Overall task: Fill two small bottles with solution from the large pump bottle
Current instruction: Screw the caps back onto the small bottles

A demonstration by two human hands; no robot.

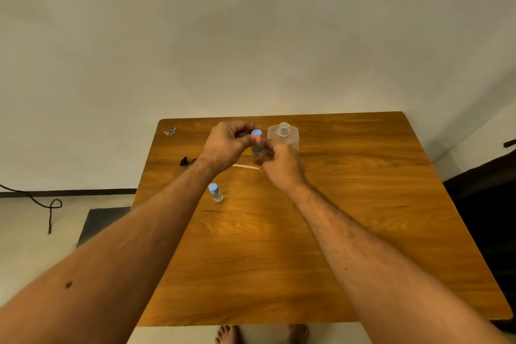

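Two hands meet over the far middle of the wooden bench (335, 232), close to its back edge where it reaches the pale wall. The left hand (226, 145) curls its fingers round the blue cap (256, 132) of a small bottle (258, 151), its grip pinching the cap from above. The right hand (280, 165) wraps its grip round the lower body of the same bottle, which stands upright; whether its base touches the bench cannot be told. Its clear body shows a label, and how full it is cannot be read.

Just behind and to the right stands the large clear bottle (283, 135), its neck open at the top with no pump on it, near the back edge. A second small bottle (215, 193) with a blue cap stands alone nearer the person, left of centre, well apart from the others, with clear walls.

A thin white tube (245, 167) lies flat between the hands and the second bottle. A small black object (184, 161) sits near the left edge, and a small wrapper (170, 131) lies at the far left corner. The near half of the bench is bare wood under both forearms. Bare feet (227, 334) show on the floor below the near edge.
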